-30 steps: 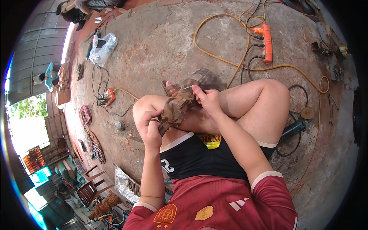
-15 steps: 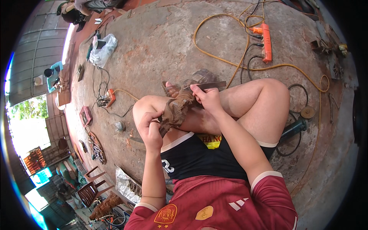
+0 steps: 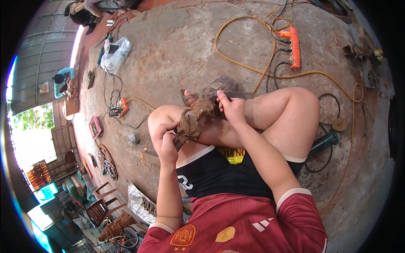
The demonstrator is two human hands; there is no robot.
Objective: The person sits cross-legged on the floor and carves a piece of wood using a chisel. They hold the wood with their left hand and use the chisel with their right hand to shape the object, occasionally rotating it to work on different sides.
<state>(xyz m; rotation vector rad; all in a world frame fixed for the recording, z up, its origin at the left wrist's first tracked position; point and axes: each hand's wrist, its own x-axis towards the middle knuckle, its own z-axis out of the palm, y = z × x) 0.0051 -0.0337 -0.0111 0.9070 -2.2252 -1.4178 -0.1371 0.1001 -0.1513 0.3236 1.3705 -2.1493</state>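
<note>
My left hand is closed on the near-left end of a brown carved piece, ridged and folded like carved wood, resting over my crossed legs. Above the far-right part of the carving, my right hand pinches a thin, flat, greyish strip-like tool. This strip points rightward past the fingers and is smeared by motion; its exact kind cannot be made out. Its left end meets or overlaps the carving's far edge. Just beyond lies a dark, crumpled-looking object on the floor.
An orange power strip with a yellow cord lies at far right. A green cylindrical power tool rests beside my right knee. Left are a plastic bag, an orange socket box and a tool roll. People work at far left.
My right hand has shifted slightly right with the strip, which has tilted and now looks blurred. My left hand and the carving hold nearly the same place.
</note>
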